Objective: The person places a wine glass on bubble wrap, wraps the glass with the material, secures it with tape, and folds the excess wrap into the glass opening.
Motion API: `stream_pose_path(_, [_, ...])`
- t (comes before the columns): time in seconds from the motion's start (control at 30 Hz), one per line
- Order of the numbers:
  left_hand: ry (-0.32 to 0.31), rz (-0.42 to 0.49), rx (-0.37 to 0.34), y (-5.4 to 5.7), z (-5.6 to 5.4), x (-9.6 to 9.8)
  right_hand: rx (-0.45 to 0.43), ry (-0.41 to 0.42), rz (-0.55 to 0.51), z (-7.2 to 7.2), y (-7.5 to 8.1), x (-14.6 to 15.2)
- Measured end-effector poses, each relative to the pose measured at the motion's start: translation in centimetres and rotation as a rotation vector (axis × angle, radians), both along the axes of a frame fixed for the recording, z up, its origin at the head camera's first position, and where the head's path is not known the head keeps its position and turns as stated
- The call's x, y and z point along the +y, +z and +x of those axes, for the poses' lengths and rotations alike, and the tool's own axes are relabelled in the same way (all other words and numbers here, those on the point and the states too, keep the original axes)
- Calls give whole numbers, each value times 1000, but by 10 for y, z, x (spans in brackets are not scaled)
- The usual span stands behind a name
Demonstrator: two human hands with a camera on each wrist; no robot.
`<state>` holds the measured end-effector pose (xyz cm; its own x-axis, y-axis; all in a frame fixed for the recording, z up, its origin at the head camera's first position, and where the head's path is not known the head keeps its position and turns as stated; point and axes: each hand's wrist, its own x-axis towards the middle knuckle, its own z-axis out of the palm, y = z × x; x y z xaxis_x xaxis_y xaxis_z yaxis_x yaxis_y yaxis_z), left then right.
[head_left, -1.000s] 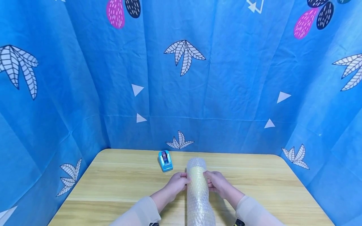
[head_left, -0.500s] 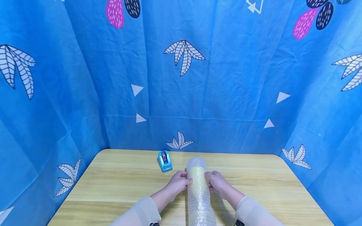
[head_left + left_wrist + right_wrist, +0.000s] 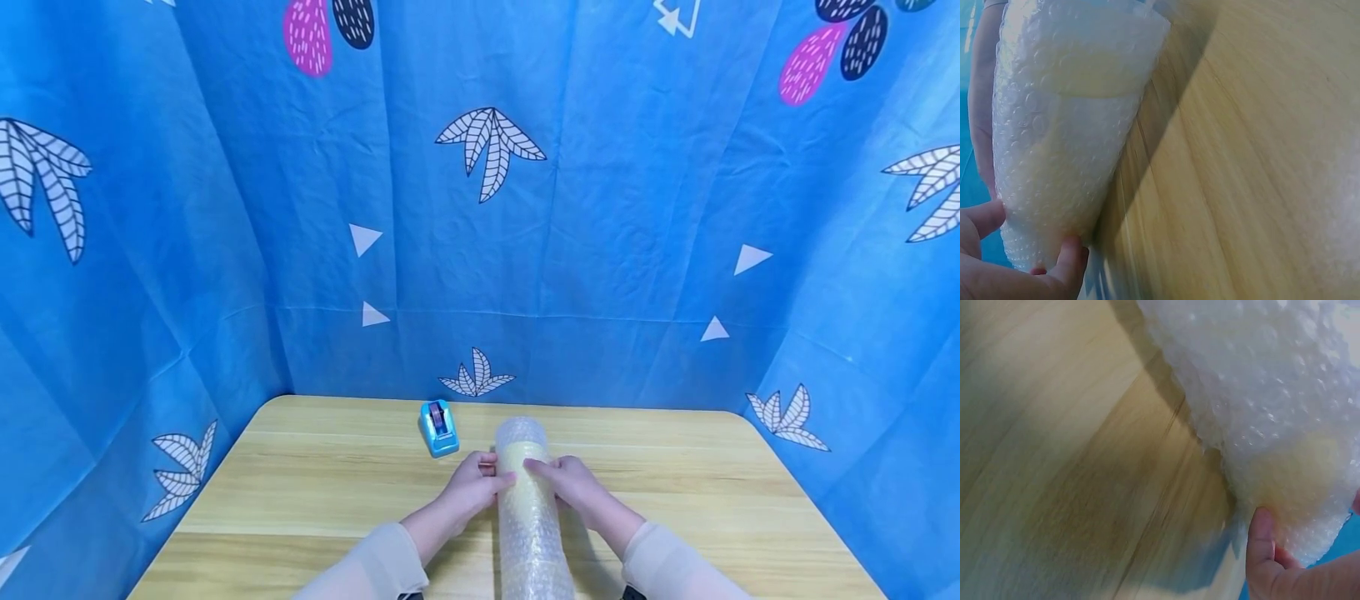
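Observation:
A long bundle of bubble wrap (image 3: 528, 533) lies on the wooden table, pointing away from me. Something pale yellow shows through the layers, its kind hidden. My left hand (image 3: 472, 485) grips the bundle's left side near the far end, thumb on top. From the right, my right hand (image 3: 573, 482) holds it at about the same height, its thumb lying across the top. In the left wrist view, the fingers (image 3: 1070, 262) curl about the end of the bubble wrap (image 3: 1066, 137). The right wrist view has a digit (image 3: 1261, 534) against the wrap's side (image 3: 1260, 419).
A blue tape dispenser (image 3: 438, 427) with a roll of tape stands beyond my left hand. The wooden table (image 3: 322, 475) has rounded far corners. Blue patterned curtains (image 3: 480, 267) hang behind it and on both sides.
My right thumb has moved left from the edge onto the top of the bundle. The left thumb reaches slightly further in. The bundle's near end has shifted a little right.

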<state>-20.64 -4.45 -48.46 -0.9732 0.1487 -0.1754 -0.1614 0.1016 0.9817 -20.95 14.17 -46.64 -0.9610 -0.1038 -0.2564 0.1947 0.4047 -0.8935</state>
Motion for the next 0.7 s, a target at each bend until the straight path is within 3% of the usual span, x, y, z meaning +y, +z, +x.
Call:
stream_pose_path(0.23, [4,82,3,-5,-2,-2,-41,-1,-125,0,1,2])
stream_pose_path(0.7, [-13,57,-28,-3,-1,-3,-100,-14,-246,-3,-3,8])
